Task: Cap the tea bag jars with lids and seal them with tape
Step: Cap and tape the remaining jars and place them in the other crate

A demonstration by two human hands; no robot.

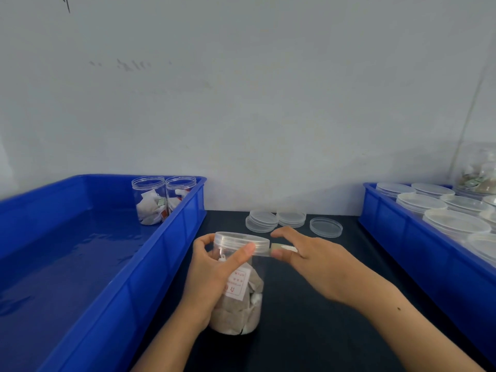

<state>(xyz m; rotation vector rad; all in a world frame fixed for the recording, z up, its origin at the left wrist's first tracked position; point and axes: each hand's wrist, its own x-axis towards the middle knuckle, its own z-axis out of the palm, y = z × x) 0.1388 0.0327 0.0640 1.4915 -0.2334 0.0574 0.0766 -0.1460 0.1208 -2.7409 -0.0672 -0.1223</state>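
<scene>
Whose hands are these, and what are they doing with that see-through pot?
This one picture comes from a camera worn on a person's head, looking down at their own hands. The left hand holds a clear jar full of tea bags, with a lid already on. The right hand pinches a strip of tape stretched against the lid's edge. The jar stands on a dark table. Behind it lie spare lids. The blue tray on the left holds two open jars; the other blue tray holds more lids.
</scene>
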